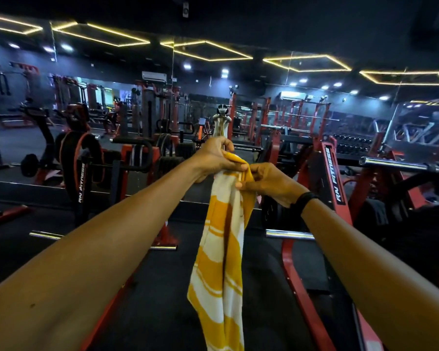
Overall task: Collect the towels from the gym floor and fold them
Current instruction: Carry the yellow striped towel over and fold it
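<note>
A yellow and white striped towel (221, 262) hangs straight down in front of me, its lower end running out of the bottom of the view. My left hand (214, 158) grips its top edge from above with curled fingers. Just to the right, my right hand (266, 183) pinches the same top edge between thumb and fingers. Both arms are stretched forward and the two hands almost touch. A black band sits on my right wrist.
Red and black weight machines (332, 183) stand left and right, with chrome bars (290, 234) low near the dark floor (162, 300). A wall mirror (137, 110) ahead reflects the gym. Yellow light strips line the black ceiling.
</note>
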`<state>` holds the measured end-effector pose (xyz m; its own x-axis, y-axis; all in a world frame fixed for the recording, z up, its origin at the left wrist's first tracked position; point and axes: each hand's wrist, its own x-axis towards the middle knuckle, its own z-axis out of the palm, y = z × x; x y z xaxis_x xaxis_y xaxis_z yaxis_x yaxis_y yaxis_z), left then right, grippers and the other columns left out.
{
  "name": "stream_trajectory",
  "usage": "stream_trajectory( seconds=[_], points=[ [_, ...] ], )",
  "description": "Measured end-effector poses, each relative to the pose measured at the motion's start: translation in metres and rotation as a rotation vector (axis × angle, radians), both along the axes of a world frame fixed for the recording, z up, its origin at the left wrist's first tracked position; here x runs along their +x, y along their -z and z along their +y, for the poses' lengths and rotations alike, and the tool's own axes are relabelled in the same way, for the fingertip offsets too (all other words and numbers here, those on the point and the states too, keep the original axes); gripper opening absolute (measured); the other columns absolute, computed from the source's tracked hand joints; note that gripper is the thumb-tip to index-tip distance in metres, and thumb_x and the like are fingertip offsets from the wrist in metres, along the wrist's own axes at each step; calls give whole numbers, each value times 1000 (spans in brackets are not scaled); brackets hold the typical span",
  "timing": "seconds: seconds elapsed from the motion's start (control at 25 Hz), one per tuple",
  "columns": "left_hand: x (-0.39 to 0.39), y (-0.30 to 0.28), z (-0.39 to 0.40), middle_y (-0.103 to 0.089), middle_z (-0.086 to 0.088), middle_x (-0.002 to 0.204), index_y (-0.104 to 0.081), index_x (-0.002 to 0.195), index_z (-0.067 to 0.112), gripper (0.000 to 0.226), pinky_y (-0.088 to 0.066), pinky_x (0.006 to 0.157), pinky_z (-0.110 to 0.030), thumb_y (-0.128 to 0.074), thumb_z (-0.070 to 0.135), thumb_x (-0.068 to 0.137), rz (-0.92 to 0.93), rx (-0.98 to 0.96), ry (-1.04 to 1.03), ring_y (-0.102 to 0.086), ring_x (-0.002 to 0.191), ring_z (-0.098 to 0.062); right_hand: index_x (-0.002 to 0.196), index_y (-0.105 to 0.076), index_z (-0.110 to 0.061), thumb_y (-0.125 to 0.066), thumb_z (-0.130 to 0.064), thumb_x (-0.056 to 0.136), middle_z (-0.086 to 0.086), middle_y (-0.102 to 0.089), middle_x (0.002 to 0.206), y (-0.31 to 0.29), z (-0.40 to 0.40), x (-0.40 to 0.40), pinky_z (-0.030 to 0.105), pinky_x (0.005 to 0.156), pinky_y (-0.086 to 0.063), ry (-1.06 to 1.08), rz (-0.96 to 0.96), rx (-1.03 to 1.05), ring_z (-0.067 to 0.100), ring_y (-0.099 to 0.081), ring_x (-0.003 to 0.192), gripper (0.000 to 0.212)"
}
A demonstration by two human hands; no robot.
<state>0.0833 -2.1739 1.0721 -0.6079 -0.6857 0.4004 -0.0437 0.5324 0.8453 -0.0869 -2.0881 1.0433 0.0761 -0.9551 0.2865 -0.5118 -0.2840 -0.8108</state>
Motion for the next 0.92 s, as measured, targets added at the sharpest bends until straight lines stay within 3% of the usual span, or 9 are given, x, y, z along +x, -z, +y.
stream_trajectory(
  seconds=[0.16, 0.24, 0.32, 0.4, 0.48, 0.6, 0.68, 0.8, 0.92],
  points=[
    [-2, 26, -7, -67, -6, 103, -54, 109, 16, 48, -56, 85, -37, -81, 10, 69, 78, 142, 138, -65, 99, -22, 107, -63, -3, -64, -19, 85, 13, -69, 102, 1, -4, -10, 34, 80, -57, 40, -220, -134, 22, -68, 91, 26],
    [2, 50, -14, -67, 1, 99, -62, 100, 21, 31, -56, 85, -35, -78, 11, 75, -261, 26, 228, -65, 95, -17, 103, -64, -8, -63, -23, 85, 6, -72, 93, -4, 0, -16, 30, 72, -57, 22, -443, -138, 16, -69, 83, 23],
    [3, 72, -20, -63, 2, 84, -60, 77, 21, 15, -54, 83, -36, -74, 15, 81, -557, -74, 262, -61, 81, -10, 99, -67, -10, -72, -35, 73, 5, -73, 89, -13, 5, -24, 30, 70, -57, 33, -485, -120, 16, -69, 79, 37],
    [3, 85, -26, -57, 2, 78, -56, 71, 15, 20, -48, 79, -31, -66, 11, 88, -529, -121, 259, -56, 71, 1, 91, -70, -10, -81, -51, 55, 5, -74, 85, -18, 11, -33, 31, 70, -58, 115, -277, -30, 16, -69, 76, 56],
    [0, 89, -28, -60, -1, 88, -61, 88, 2, 10, -46, 80, -29, -60, 12, 92, -358, -149, 231, -57, 80, 0, 94, -71, -6, -84, -58, 47, 7, -74, 90, -15, 12, -40, 35, 79, -58, 189, -10, 84, 19, -70, 82, 72],
    [-11, 82, -21, -61, -21, 88, -58, 98, -12, 36, -46, 77, -40, -58, 24, 93, -202, -138, 225, -57, 86, -19, 108, -69, -5, -83, -33, 66, 10, -72, 105, -3, 11, -36, 43, 92, -54, 168, 13, 89, 26, -67, 101, 53],
    [-22, 79, -17, -61, -31, 93, -61, 99, -10, 41, -49, 81, -52, -59, 29, 92, -198, -216, 239, -61, 86, -29, 104, -70, -9, -79, -21, 74, 8, -72, 105, 2, 14, -28, 34, 88, -56, 130, 65, 111, 22, -67, 99, 33],
    [-24, 70, -9, -64, -30, 95, -65, 100, -6, 45, -51, 82, -55, -62, 38, 88, -173, -250, 223, -63, 92, -39, 85, -69, -7, -74, -20, 81, 9, -68, 87, 0, 15, -21, 18, 66, -51, 164, 311, 125, 14, -62, 77, 14],
    [-15, 69, -7, -69, -18, 95, -68, 100, 4, 47, -53, 78, -44, -69, 46, 81, -215, -115, 220, -66, 89, -29, 82, -63, 8, -66, -15, 88, 17, -61, 77, -1, 16, -26, 30, 62, -48, 251, 301, -35, 21, -55, 71, 25]
  ],
)
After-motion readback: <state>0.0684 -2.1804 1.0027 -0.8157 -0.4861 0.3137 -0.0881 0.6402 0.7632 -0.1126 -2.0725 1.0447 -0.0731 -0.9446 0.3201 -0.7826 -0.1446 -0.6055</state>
